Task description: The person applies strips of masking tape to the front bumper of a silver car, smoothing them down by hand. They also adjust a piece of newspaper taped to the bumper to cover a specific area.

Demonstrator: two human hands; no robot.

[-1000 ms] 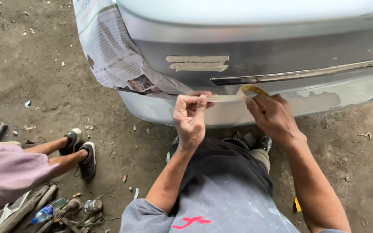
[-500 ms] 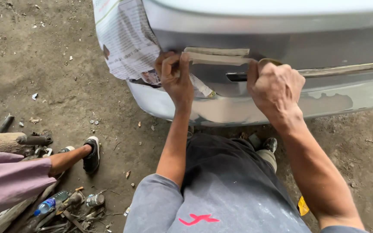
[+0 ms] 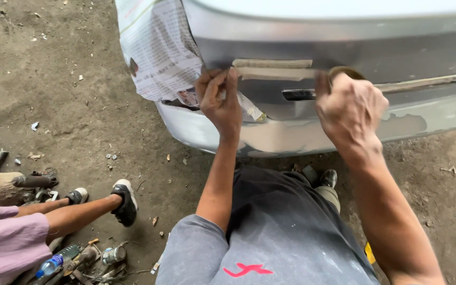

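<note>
Beige masking tape [image 3: 273, 73] is now stretching level across the silver car panel [image 3: 344, 47], higher than a second ago. Your left hand [image 3: 218, 100] fingers are pinching its end beside the newspaper [image 3: 157, 50]; your right hand [image 3: 350, 108] is gripping the tape roll [image 3: 345, 71].

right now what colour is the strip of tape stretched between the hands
Pale beige: the tape strip shows best in the head view.

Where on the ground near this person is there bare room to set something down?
Bare dirt lies left of the newspaper masking and bumper, above the other person's shoes; another patch lies right of the right hand, under the bumper's end. The lower left is crowded with a bottle, a can and tools.
</note>
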